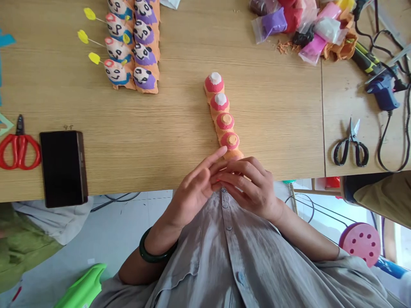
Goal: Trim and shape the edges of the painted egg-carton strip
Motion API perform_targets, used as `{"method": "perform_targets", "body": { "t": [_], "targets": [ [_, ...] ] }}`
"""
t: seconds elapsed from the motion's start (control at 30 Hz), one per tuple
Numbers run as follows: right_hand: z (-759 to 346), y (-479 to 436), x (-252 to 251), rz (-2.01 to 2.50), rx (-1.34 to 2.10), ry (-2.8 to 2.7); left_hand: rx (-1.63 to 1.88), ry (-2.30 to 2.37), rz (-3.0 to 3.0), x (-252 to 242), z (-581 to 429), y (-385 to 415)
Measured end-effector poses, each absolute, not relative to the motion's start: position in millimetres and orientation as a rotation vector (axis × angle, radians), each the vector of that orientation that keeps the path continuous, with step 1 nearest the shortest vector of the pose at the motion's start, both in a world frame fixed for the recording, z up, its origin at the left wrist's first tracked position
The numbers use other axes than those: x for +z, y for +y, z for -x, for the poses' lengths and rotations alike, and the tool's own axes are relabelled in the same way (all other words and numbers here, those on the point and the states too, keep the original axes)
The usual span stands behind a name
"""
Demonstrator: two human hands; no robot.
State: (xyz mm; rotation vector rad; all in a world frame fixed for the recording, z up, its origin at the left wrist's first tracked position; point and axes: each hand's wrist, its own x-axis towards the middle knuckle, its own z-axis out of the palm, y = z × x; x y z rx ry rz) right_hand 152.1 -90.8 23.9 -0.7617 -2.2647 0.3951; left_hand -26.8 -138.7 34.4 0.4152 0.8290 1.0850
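Note:
My left hand (194, 194) is held palm up with its fingers stretched out, just in front of the table's edge. My right hand (253, 186) meets it there, its fingertips curled together over the left fingers. A tiny reddish bit shows at the right fingertips, too small to name. Just beyond both hands lies an orange strip of egg-carton-like cups (214, 112), its near end partly behind my fingers. Several cups are coated in pink clay (214, 87). The two far ones carry white clay caps (220, 99); the two nearer have bare orange tops (226, 119).
Decorated carton pieces with faces (146, 51) stand at the back left, yellow paddles sticking out. Red-handled cutters (19, 149) and a black phone (62, 169) lie left. Right are clay packets (272, 23), black-handled scissors (351, 145) and a blue glue gun (383, 92) with cable.

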Motion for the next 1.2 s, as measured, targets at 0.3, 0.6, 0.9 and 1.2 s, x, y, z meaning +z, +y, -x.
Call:
{"method": "perform_targets", "body": {
  "t": [0.3,0.6,0.9,1.2],
  "targets": [
    [-160.5,-99.7,18.5,0.767,0.547,-2.226,0.904,1.191,-0.707,27.8,30.9,-155.1],
    [-173.4,-109.1,12.3,0.803,0.734,-2.141,0.83,1.263,-0.836,23.1,20.9,-153.7],
    [-178.3,-114.9,5.3,0.85,0.678,-2.138,0.765,1.197,-0.718,14.4,20.8,-152.7],
    [-175.9,-115.7,7.1,0.929,0.729,-2.105,0.799,1.287,-0.802,18.4,16.0,-151.6]
  ]
}}
